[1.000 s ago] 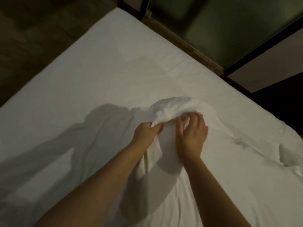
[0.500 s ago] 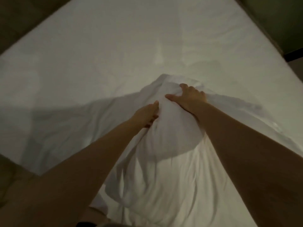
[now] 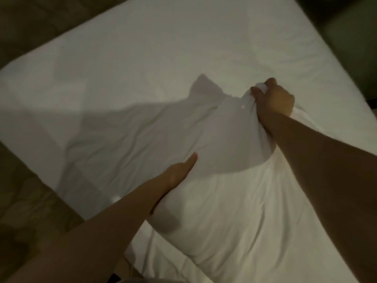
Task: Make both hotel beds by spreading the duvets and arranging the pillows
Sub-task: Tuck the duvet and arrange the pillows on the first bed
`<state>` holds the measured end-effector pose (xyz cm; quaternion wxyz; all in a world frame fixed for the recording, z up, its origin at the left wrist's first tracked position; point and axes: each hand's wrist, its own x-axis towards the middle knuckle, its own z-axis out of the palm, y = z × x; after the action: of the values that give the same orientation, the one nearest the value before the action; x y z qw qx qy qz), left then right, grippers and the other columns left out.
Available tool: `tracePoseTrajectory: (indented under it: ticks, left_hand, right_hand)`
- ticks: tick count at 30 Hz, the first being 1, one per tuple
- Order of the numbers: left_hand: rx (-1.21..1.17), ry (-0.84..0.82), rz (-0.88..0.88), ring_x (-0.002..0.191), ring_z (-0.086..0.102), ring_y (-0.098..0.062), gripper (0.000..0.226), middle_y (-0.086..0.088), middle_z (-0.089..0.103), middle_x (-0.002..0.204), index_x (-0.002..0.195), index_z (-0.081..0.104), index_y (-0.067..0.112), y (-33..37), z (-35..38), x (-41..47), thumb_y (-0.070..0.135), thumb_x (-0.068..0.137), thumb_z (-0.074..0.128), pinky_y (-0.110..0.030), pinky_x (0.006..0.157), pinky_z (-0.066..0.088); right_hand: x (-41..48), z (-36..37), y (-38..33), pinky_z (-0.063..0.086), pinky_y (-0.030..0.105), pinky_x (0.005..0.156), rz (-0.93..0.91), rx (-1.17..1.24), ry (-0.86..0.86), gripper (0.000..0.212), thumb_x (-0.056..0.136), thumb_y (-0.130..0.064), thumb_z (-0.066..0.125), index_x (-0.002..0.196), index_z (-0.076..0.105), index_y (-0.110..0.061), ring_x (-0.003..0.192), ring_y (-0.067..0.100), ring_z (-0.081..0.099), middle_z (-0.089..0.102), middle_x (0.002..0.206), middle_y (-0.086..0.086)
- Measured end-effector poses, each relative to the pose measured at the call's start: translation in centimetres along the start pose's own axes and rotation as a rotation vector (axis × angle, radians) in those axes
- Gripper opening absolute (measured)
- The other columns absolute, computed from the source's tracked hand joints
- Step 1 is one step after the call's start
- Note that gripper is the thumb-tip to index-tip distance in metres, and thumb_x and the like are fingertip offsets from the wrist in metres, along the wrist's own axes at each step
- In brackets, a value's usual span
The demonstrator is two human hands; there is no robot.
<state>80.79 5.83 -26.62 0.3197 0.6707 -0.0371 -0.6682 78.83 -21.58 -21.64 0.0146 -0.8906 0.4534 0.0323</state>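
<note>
Spreading the duvet across the first bed, one corner bunched in the right fist.

The right hand (image 3: 274, 101) is clenched on a gathered corner of the white duvet (image 3: 234, 201); the left hand (image 3: 179, 172) lies flat, fingers extended, against the fabric nearer the body, gripping nothing. Best to carry the fistful out beyond the knuckles toward the far mattress edge while the flat palm pins slack. Bare sheeted mattress (image 3: 142, 48) beyond the fingertips is unobstructed; no pillows are in view.

Left hand (image 3: 179, 170) has let go and drops back flat along the duvet (image 3: 234, 201), away from the right hand (image 3: 274, 101).
</note>
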Motion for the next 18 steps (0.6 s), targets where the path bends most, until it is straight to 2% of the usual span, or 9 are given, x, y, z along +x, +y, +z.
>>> tracePoseTrajectory:
  ticks: [2, 4, 7, 8, 9, 11, 13, 15, 18]
  left_hand:
    - [0.041, 0.015, -0.080, 0.134, 0.038, -0.025, 0.073, -0.007, 0.040, 0.147, 0.139, 0.045, 0.013, -2.6, -1.0, -0.7, 0.066, 0.090, 0.030, -0.033, 0.112, 0.022]
    - [0.055, -0.054, -0.115, 0.133, 0.037, -0.023, 0.072, -0.004, 0.040, 0.147, 0.140, 0.043, 0.018, -4.5, -1.7, -2.0, 0.066, 0.089, 0.028, -0.032, 0.109, 0.023]
    - [-0.026, -0.108, -0.072, 0.115, 0.048, -0.016, 0.049, 0.003, 0.052, 0.123, 0.116, 0.055, 0.033, -5.4, -2.5, -4.8, 0.065, 0.089, 0.029, -0.027, 0.095, 0.033]
    - [-0.044, -0.116, -0.048, 0.111, 0.049, -0.014, 0.046, 0.005, 0.052, 0.118, 0.114, 0.056, 0.032, -5.5, -2.6, -5.4, 0.061, 0.090, 0.030, -0.026, 0.094, 0.035]
    - [-0.037, -0.111, -0.004, 0.116, 0.047, -0.013, 0.048, 0.004, 0.051, 0.121, 0.123, 0.053, 0.027, -5.9, -2.6, -5.9, 0.056, 0.093, 0.030, -0.025, 0.097, 0.034]
    - [0.012, -0.103, 0.084, 0.134, 0.035, -0.013, 0.052, 0.002, 0.041, 0.144, 0.142, 0.038, 0.019, -6.8, -2.5, -6.4, 0.046, 0.098, 0.032, -0.024, 0.107, 0.023]
    - [0.057, -0.085, 0.171, 0.138, 0.029, -0.012, 0.051, 0.003, 0.033, 0.151, 0.146, 0.032, 0.020, -7.3, -2.6, -7.3, 0.041, 0.099, 0.035, -0.020, 0.106, 0.019]
    - [0.076, -0.093, 0.238, 0.135, 0.034, -0.012, 0.045, 0.003, 0.038, 0.147, 0.143, 0.035, 0.025, -8.0, -2.9, -7.9, 0.037, 0.099, 0.038, -0.016, 0.099, 0.022]
    - [0.097, -0.152, 0.326, 0.125, 0.039, -0.006, 0.043, 0.007, 0.039, 0.144, 0.133, 0.030, 0.038, -8.9, -3.4, -8.3, 0.042, 0.094, 0.049, -0.017, 0.096, 0.027]
  right_hand:
    - [-1.3, 1.7, -0.3, 0.037, 0.040, 0.087, -0.014, 0.026, -0.009, 0.040, 0.098, -0.041, 0.043, 0.117, 0.052, -0.007, 0.103, 0.040, 0.058, 0.064, 0.110, 0.024]
    - [-1.9, 2.3, -0.5, 0.037, 0.041, 0.088, -0.013, 0.006, 0.009, 0.040, 0.099, -0.040, 0.042, 0.117, 0.051, -0.005, 0.103, 0.042, 0.057, 0.063, 0.110, 0.025]
    - [-1.8, 2.1, -0.7, 0.036, 0.044, 0.092, 0.010, -0.075, 0.011, 0.043, 0.099, -0.039, 0.040, 0.121, 0.049, -0.003, 0.109, 0.044, 0.053, 0.058, 0.117, 0.028]
    - [-1.8, 1.9, -1.0, 0.035, 0.045, 0.094, 0.005, -0.102, 0.018, 0.043, 0.099, -0.038, 0.040, 0.123, 0.049, -0.004, 0.112, 0.043, 0.051, 0.056, 0.119, 0.027]
    - [-2.1, 1.5, -1.3, 0.034, 0.046, 0.097, -0.024, -0.133, 0.031, 0.043, 0.098, -0.037, 0.041, 0.126, 0.050, -0.005, 0.114, 0.042, 0.049, 0.053, 0.122, 0.027]
    - [-3.2, 0.8, -2.0, 0.028, 0.047, 0.104, -0.175, -0.180, 0.054, 0.046, 0.094, -0.038, 0.042, 0.131, 0.051, -0.013, 0.122, 0.040, 0.043, 0.048, 0.132, 0.022]
    - [-5.2, -0.2, -3.3, 0.020, 0.049, 0.110, -0.418, -0.184, 0.016, 0.054, 0.092, -0.046, 0.036, 0.135, 0.051, -0.019, 0.132, 0.034, 0.038, 0.046, 0.141, 0.014]
    - [-8.1, -1.8, -5.3, 0.017, 0.047, 0.112, -0.623, -0.116, -0.174, 0.063, 0.090, -0.055, 0.025, 0.132, 0.056, -0.020, 0.131, 0.027, 0.044, 0.054, 0.137, 0.009]
    - [-14.1, -3.9, -8.5, 0.004, 0.038, 0.116, -0.753, -0.093, -0.600, 0.061, 0.090, -0.062, 0.023, 0.130, 0.056, -0.031, 0.132, 0.010, 0.042, 0.057, 0.135, -0.007]
